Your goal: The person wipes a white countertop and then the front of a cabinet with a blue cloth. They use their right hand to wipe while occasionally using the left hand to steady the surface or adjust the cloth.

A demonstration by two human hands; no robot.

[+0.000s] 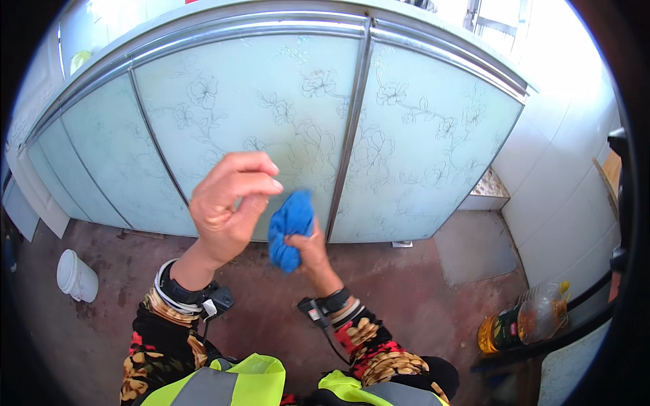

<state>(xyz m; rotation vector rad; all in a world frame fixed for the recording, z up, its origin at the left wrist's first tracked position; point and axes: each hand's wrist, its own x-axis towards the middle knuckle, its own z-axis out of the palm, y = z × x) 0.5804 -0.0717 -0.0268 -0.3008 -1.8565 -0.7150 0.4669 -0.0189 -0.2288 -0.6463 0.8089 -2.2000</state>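
Note:
A bunched blue cloth [290, 231] is gripped in my right hand [314, 254], in front of the lower part of a frosted glass cabinet door [254, 101] with etched flowers. The cloth's top edge is blurred. My left hand [228, 203] is raised to the left of the cloth, its fingers loosely curled and nothing in them. It blocks part of the same door from sight. Right of a metal strip [350, 127] stands a second flowered glass door [431, 132]. Whether the cloth touches the glass, I cannot tell.
A white plastic bucket [77, 275] stands on the reddish floor [264, 314] at the left. To the right are a large bottle of yellow oil [525, 319] and a white tiled wall [558, 188]. A metal-edged countertop [244, 11] runs above the doors.

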